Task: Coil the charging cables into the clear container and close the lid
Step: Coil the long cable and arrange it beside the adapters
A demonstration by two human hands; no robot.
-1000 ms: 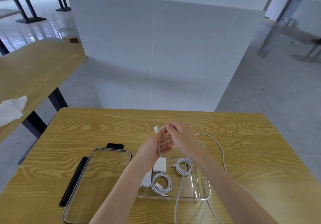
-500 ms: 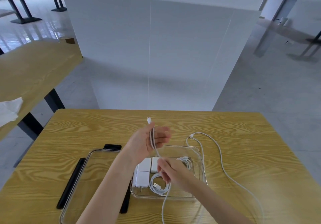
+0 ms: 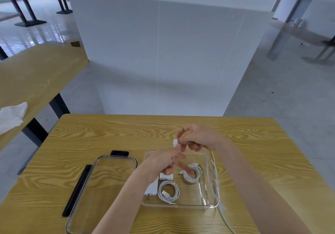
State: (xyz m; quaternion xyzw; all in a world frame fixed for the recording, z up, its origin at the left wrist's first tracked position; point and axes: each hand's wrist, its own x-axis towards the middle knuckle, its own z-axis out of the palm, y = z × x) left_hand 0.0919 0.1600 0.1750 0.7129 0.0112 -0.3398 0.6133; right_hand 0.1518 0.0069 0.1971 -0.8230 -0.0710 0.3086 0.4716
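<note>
A clear container [image 3: 211, 204] sits on the wooden table [image 3: 108, 134]. Inside it lie two coiled white cables [image 3: 168, 192] [image 3: 193, 174] and white charger blocks [image 3: 165, 176]. My left hand [image 3: 161, 163] hovers over the container, gripping loops of a loose white cable [image 3: 215, 179] whose plug end sticks up near the fingers. My right hand [image 3: 199, 137] is just behind, pinching the same cable; the rest of it trails down over the container's right rim toward the table's near edge. The clear lid [image 3: 97, 163] with black clips lies flat to the container's left.
A second wooden table [image 3: 36, 70] stands to the left with a crumpled white tissue [image 3: 10, 115] on it. A white wall rises beyond the table's far edge. Grey floor shows on the right.
My right hand rose from low over the container up to the left hand, carrying the cable. The slack lying on the table to the right has been drawn in.
</note>
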